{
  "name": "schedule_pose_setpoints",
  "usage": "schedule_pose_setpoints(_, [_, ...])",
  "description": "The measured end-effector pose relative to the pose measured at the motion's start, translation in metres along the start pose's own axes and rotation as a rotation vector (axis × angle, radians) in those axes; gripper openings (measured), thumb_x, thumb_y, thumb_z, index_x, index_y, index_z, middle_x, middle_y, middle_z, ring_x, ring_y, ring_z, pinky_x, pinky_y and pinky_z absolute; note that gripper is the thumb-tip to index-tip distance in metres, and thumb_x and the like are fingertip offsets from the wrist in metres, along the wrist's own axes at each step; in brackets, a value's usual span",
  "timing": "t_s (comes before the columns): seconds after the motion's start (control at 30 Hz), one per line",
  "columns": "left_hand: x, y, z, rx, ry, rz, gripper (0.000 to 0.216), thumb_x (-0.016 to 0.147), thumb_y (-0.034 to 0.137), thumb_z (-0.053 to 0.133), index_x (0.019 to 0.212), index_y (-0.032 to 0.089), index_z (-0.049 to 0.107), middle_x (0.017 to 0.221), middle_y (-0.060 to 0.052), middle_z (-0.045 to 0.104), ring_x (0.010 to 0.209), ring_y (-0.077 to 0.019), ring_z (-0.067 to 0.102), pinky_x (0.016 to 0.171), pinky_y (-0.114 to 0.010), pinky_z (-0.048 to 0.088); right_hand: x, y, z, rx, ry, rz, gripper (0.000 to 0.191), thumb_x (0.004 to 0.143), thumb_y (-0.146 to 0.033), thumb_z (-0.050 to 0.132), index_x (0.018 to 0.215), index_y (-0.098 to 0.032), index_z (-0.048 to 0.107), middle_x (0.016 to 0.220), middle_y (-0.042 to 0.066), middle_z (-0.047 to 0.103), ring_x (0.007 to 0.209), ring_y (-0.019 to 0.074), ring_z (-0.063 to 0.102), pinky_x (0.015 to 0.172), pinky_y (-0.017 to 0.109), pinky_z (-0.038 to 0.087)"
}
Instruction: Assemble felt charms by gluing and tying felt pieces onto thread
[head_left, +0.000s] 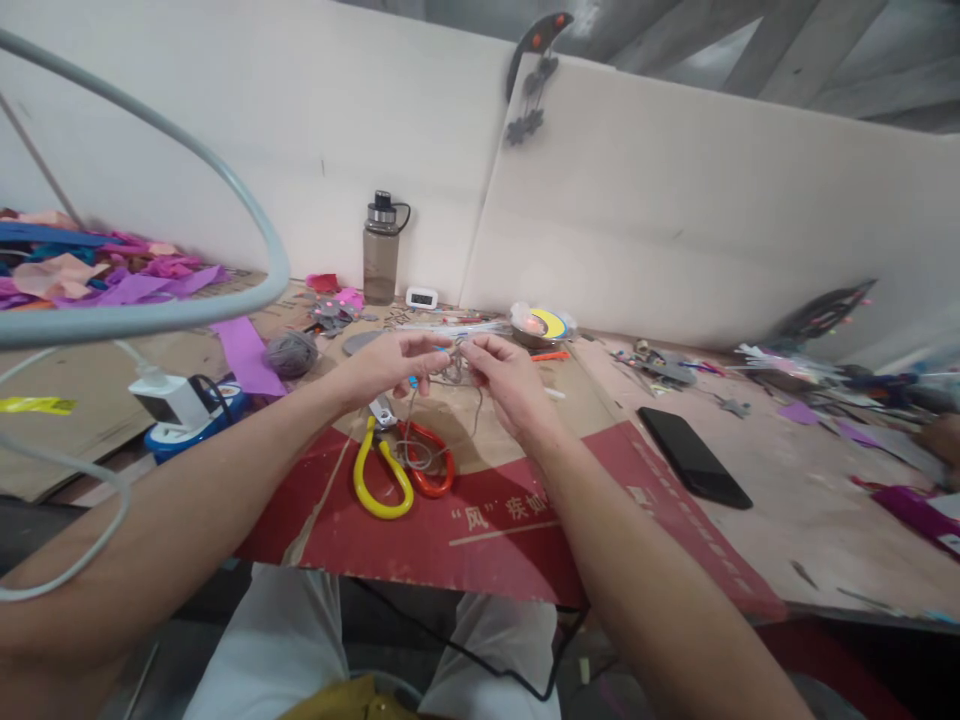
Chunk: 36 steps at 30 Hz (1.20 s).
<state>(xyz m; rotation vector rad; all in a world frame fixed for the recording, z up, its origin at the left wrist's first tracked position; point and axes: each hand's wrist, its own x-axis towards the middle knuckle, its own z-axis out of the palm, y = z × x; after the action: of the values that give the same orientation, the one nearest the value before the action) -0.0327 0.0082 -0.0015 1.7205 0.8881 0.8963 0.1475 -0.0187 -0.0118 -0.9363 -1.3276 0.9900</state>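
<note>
Two bare hands, the left hand (405, 362) and the right hand (508, 378), pinch thin grey yarn (454, 372) between narrowed fingertips, just above a red-and-brown printed cardboard sheet (322, 520). Loose strands hang below. Scissors with one yellow and one red handle (382, 508) lie nearby on the sheet. A black rectangular phone (695, 458) lies rightward on the worktop (784, 500).

The thread (478, 408) at the person's right hand (507, 382) is grey, as is the yarn ball (292, 355) left of the left hand (394, 365). Below the left hand, the scissors (385, 420) have 1 yellow handle and 1 red. Under both hands, the cardboard (337, 530) is tan and red with pale lettering. Right of the right hand, the phone (694, 456) is black.
</note>
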Motion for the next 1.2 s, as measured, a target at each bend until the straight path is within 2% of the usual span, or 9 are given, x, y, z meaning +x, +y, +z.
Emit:
schedule_pose_setpoints(0.07, [0.0, -0.002, 0.003, 0.006, -0.098, -0.015, 0.029, 0.072, 0.04, 0.073, 0.088, 0.017, 0.071, 0.06, -0.001, 0.061, 0.046, -0.0094, 0.052, 0.04, -0.02, 0.033, -0.001, 0.001, 0.002, 0.06, -0.006, 0.027, 0.024, 0.068, -0.039, 0.07, 0.067, -0.018, 0.057, 0.06, -0.006, 0.047, 0.055, 0.007, 0.038, 0.051, 0.02, 0.03])
schedule_pose_setpoints(0.17, [0.002, -0.009, 0.0, 0.01, -0.064, 0.01, 0.024, 0.076, 0.039, 0.07, 0.073, 0.016, 0.066, 0.051, 0.001, 0.055, 0.041, -0.0061, 0.045, 0.04, -0.018, 0.033, -0.001, 0.003, 0.003, 0.164, -0.024, 0.102, 0.03, 0.068, -0.045, 0.07, 0.073, -0.018, 0.058, 0.07, -0.003, 0.054, 0.059, 0.0074, 0.044, 0.052, 0.019, 0.035])
schedule_pose_setpoints(0.33, [0.004, -0.014, -0.003, 0.03, -0.031, 0.012, 0.029, 0.076, 0.043, 0.07, 0.075, 0.015, 0.062, 0.06, -0.002, 0.062, 0.04, -0.0064, 0.048, 0.038, -0.018, 0.036, -0.002, 0.006, 0.006, 0.217, -0.112, 0.233, 0.04, 0.072, -0.056, 0.066, 0.086, -0.019, 0.058, 0.076, -0.001, 0.059, 0.06, 0.0086, 0.051, 0.051, 0.021, 0.039])
schedule_pose_setpoints(0.5, [0.002, -0.01, -0.003, 0.035, -0.022, 0.01, 0.029, 0.076, 0.041, 0.07, 0.078, 0.014, 0.062, 0.059, 0.0, 0.062, 0.041, -0.0049, 0.048, 0.038, -0.016, 0.035, -0.004, 0.004, 0.006, 0.165, -0.068, 0.171, 0.032, 0.058, -0.034, 0.081, 0.073, -0.017, 0.059, 0.063, -0.006, 0.053, 0.054, 0.0049, 0.045, 0.049, 0.018, 0.035])
schedule_pose_setpoints(0.7, [0.004, -0.012, -0.006, 0.033, -0.153, -0.082, 0.024, 0.077, 0.037, 0.069, 0.077, 0.015, 0.06, 0.052, 0.003, 0.057, 0.036, -0.0032, 0.04, 0.036, -0.016, 0.027, 0.002, -0.003, -0.005, 0.428, 0.006, 0.13, 0.025, 0.065, -0.032, 0.077, 0.073, -0.02, 0.057, 0.068, -0.005, 0.059, 0.059, 0.0074, 0.054, 0.059, 0.022, 0.049])
schedule_pose_setpoints(0.83, [0.007, -0.022, -0.009, 0.12, -0.062, -0.153, 0.023, 0.08, 0.037, 0.065, 0.076, 0.015, 0.058, 0.055, 0.0, 0.062, 0.033, -0.0051, 0.042, 0.033, -0.017, 0.024, 0.003, -0.009, -0.009, 0.516, -0.003, 0.117, 0.017, 0.076, -0.033, 0.069, 0.078, -0.02, 0.058, 0.056, -0.007, 0.048, 0.056, 0.0085, 0.054, 0.061, 0.023, 0.051])
schedule_pose_setpoints(0.93, [0.011, -0.028, -0.012, 0.135, 0.058, -0.16, 0.02, 0.081, 0.034, 0.064, 0.076, 0.016, 0.057, 0.051, 0.002, 0.058, 0.029, -0.0044, 0.037, 0.031, -0.017, 0.019, 0.0, -0.019, -0.01, 0.572, 0.032, 0.115, 0.011, 0.083, -0.03, 0.062, 0.079, -0.02, 0.059, 0.049, -0.01, 0.032, 0.047, 0.0066, 0.043, 0.054, 0.019, 0.046])
schedule_pose_setpoints(1.03, [0.013, -0.027, -0.015, 0.042, 0.133, -0.175, 0.017, 0.081, 0.029, 0.063, 0.075, 0.015, 0.057, 0.048, 0.004, 0.055, 0.028, -0.0031, 0.033, 0.03, -0.017, 0.016, -0.002, -0.029, -0.014, 0.605, 0.034, 0.105, 0.011, 0.085, -0.026, 0.059, 0.077, -0.02, 0.056, 0.048, -0.011, 0.022, 0.04, 0.0052, 0.026, 0.039, 0.015, 0.03])
schedule_pose_setpoints(1.2, [0.014, -0.021, -0.017, -0.205, 0.185, -0.175, 0.014, 0.082, 0.022, 0.061, 0.072, 0.012, 0.058, 0.053, 0.002, 0.057, 0.029, -0.0019, 0.034, 0.03, -0.017, 0.017, -0.004, -0.04, -0.022, 0.611, 0.008, 0.03, 0.009, 0.085, -0.026, 0.059, 0.078, -0.02, 0.056, 0.051, -0.01, 0.024, 0.039, 0.0044, 0.018, 0.033, 0.013, 0.018])
